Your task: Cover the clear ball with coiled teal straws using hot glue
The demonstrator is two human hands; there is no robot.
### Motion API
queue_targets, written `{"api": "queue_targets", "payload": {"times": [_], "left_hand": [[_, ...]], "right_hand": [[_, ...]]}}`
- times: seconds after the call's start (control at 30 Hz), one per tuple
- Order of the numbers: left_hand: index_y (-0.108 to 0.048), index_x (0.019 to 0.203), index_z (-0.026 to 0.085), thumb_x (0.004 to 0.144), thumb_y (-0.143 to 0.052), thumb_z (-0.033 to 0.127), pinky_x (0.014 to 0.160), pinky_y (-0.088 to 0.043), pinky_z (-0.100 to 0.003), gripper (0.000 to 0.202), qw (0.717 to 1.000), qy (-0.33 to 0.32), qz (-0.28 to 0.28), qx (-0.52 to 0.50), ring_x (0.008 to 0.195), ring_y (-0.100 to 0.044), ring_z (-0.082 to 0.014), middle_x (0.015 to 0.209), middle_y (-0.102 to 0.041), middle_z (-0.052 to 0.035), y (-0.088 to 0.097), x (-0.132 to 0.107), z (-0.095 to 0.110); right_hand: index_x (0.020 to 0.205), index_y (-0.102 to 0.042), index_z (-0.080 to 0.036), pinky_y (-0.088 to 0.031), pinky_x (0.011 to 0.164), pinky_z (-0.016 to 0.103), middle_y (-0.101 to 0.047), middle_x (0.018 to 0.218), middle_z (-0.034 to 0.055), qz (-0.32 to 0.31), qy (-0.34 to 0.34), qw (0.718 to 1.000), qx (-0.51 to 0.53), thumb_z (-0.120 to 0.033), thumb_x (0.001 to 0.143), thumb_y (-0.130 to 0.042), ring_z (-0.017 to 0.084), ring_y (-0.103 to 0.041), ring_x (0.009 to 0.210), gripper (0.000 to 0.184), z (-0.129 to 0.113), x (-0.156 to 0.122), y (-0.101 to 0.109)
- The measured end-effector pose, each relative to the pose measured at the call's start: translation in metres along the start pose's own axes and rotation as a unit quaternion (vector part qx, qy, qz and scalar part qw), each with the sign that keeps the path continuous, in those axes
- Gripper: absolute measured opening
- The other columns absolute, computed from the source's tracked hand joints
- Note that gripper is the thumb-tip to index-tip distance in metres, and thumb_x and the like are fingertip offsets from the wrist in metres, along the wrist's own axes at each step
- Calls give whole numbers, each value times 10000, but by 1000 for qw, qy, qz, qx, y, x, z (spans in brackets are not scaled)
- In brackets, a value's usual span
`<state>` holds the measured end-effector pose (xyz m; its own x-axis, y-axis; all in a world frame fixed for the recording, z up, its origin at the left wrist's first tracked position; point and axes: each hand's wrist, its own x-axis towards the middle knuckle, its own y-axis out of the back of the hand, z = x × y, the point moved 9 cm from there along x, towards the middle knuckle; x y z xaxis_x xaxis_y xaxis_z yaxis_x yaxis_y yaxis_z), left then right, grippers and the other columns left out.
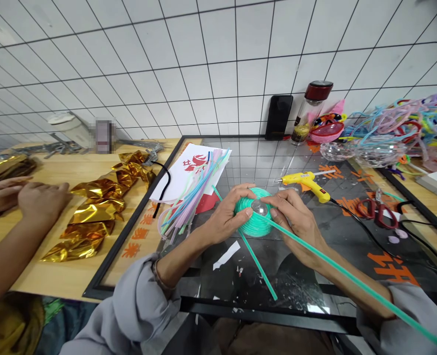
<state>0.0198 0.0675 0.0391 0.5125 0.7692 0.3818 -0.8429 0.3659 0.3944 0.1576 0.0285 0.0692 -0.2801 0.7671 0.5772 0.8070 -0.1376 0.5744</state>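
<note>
A green pipe cleaner coil [254, 230] is wound in tight rings around a clear plastic dome [260, 207], whose top shows through the middle. My left hand [226, 213] grips the coil from the left, its thumb at the edge of the dome. From the right, my right hand [296, 214] is closed at the coil, fingertips pressed on the winding beside the dome. A long green strand [337, 260] leaves the coil and crosses over my right forearm to the lower right corner. Beneath the coil, a loose green pipe cleaner [259, 268] lies slanted on the glass.
A yellow glue gun [303, 183] and red-handled scissors [377, 211] lie on the right. Pastel pipe cleaners [189, 202] rest on white paper [174, 170]. Along the wall stand a phone [278, 117] and a bottle [310, 116]. Another person's hands [37, 197] are near gold foil [92, 212].
</note>
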Motion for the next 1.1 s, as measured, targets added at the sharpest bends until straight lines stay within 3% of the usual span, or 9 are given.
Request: {"api": "queue_targets", "payload": {"times": [0.27,0.43,0.7,1.1], "left_hand": [[-466,1214,227,994,-511,444,1141,-388,-456,312,1000,1,9,-26,1320,-510,-257,1417,-518,-124,1,0,0],[-452,1211,231,984,-527,452,1154,-371,-444,325,998,21,17,-52,1354,-487,-259,1424,-516,-120,1,0,-4],[-446,1226,235,975,-531,433,1071,-433,-420,331,998,29,15,-49,1278,-517,-252,1436,-499,-114,1,0,-9],[-453,1222,230,971,-527,386,1120,-403,-445,305,999,24,11,-32,1319,-492,-264,1435,-508,-112,0,0,-4]], "right_hand": [[1323,-603,-274,-532,730,308,-532,966,39,-29,21,999,-7,-213,1026,-459,160,-586,856,336,1,5,-1],[1219,-681,-298,-487,674,299,-491,975,40,-28,64,997,-37,-175,1018,-433,152,-542,828,343,-1,12,-3],[1091,-761,-347,-460,687,329,-541,1065,63,-34,65,992,-99,-224,999,-480,166,-498,807,320,3,21,-10],[1113,-726,-274,-436,675,332,-538,1062,66,-56,105,986,-120,-134,1002,-388,152,-497,781,382,-14,24,-8]]}}
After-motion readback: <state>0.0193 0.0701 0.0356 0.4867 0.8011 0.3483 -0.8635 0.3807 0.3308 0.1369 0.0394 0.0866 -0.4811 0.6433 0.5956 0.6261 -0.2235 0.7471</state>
